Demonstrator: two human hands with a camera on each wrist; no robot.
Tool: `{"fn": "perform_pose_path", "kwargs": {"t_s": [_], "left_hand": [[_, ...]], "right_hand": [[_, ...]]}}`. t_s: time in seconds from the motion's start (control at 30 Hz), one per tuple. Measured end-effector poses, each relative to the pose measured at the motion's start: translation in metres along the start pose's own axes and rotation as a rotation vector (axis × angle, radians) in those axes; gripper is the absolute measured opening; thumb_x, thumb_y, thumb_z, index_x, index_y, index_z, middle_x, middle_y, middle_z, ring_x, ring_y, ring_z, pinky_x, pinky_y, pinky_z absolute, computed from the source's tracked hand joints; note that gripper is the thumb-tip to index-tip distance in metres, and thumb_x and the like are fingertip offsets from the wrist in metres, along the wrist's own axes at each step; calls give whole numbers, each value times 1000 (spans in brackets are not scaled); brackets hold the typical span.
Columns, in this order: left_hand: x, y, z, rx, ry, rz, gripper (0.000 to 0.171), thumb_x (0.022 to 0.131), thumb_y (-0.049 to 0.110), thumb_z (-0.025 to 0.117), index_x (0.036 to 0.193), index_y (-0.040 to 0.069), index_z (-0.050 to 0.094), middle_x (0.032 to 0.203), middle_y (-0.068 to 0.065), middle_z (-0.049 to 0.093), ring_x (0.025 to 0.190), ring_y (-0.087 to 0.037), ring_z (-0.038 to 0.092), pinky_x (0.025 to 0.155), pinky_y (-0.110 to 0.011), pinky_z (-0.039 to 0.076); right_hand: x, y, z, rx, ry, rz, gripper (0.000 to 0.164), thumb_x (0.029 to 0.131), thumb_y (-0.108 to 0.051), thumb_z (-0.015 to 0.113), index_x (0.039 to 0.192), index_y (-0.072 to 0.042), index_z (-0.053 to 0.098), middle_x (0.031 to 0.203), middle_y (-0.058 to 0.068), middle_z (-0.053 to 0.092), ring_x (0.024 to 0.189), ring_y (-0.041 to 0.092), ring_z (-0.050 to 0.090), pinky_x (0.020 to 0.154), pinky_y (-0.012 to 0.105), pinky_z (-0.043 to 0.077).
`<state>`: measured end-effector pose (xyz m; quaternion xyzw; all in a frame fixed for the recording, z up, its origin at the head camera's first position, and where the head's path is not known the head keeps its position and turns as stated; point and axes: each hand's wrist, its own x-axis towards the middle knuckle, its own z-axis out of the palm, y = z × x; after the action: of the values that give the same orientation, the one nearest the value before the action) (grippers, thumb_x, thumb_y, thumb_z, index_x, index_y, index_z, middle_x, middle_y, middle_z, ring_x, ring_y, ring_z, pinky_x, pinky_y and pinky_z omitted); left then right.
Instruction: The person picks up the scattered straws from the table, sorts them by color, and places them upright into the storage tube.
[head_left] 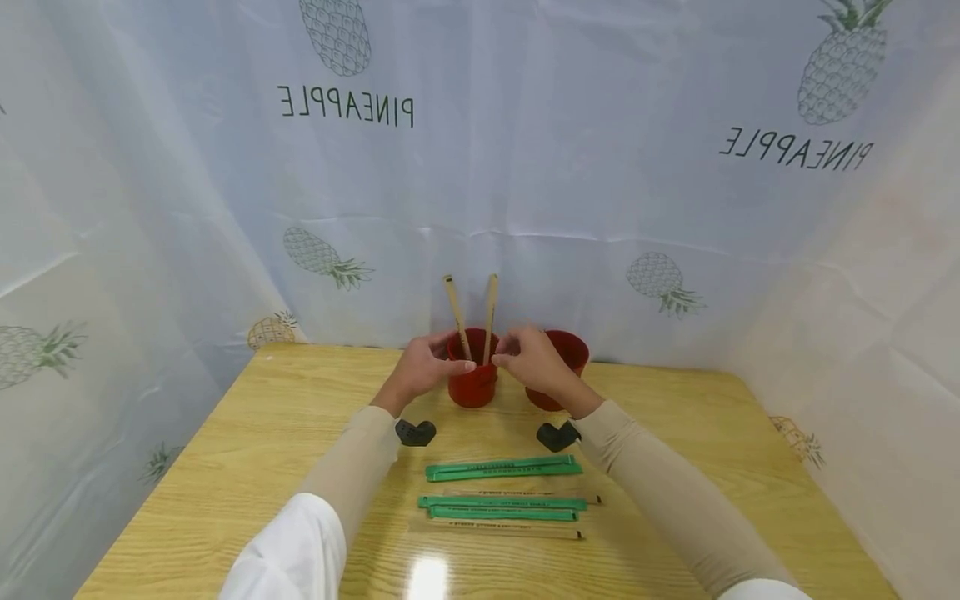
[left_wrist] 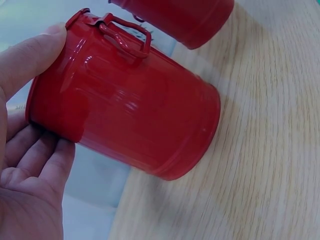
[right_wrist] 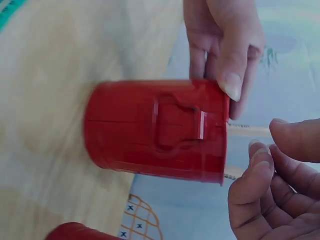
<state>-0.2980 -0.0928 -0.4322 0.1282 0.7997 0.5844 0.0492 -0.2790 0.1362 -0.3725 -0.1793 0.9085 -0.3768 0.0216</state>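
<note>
My left hand (head_left: 423,365) grips a small red metal bucket (head_left: 472,387) by its rim. In the left wrist view the thumb lies near the rim and the fingers are against the opposite side. Two slim tan paper-wrapped sticks (head_left: 456,312), which look like packaged chopsticks, stand in this bucket and lean apart. My right hand (head_left: 534,360) is at the rim on the right, beside the right-hand stick (head_left: 491,312). Its fingers are loosely bent, with a gap between thumb and fingertips in the right wrist view; no stick shows between them.
A second red bucket (head_left: 572,350) stands close on the right, partly behind my right hand. Several green wrapped sticks (head_left: 504,468) and tan ones (head_left: 510,528) lie crosswise in front. A pineapple-print curtain (head_left: 525,192) borders the back of the wooden table (head_left: 292,467).
</note>
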Motion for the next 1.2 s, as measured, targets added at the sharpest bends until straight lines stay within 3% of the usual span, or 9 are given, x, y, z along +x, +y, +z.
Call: {"fn": "perform_pose_path", "kwargs": {"t_s": [0.87, 1.2], "left_hand": [[3, -3, -2, -13, -12, 6, 81, 89, 30, 85, 158, 10, 47, 157, -11, 55, 142, -34, 57, 111, -48, 52], [1, 1, -2, 10, -2, -12, 80, 89, 29, 84, 158, 11, 46, 157, -11, 54, 140, -33, 58, 111, -47, 53]], "right_hand": [[-132, 68, 32, 190, -290, 5, 6, 91, -4, 76, 89, -4, 71, 81, 4, 69, 69, 6, 58, 61, 21, 50], [-164, 74, 38, 122, -344, -20, 12, 87, -7, 82, 87, -11, 71, 80, -6, 67, 68, 0, 58, 60, 20, 51]]}}
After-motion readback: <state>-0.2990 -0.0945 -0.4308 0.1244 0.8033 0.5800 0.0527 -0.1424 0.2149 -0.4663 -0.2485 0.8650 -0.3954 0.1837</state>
